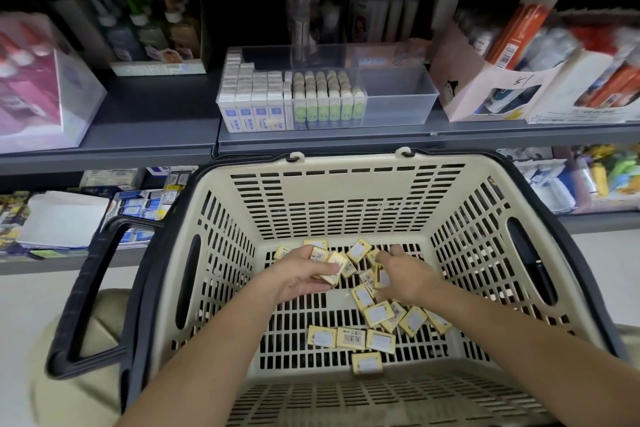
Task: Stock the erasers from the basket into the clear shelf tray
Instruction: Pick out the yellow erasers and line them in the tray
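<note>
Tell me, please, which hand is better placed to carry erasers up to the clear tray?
Probably the left hand: its fingers hold several erasers, while the right hand seems to pinch just one down in the basket.

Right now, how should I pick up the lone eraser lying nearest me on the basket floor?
Probably from straight above, with the grip on the left and right ends of the lone eraser. It lies flat, label up, with bare floor on both sides, while its near edge sits close to the near wall of the basket.
</note>
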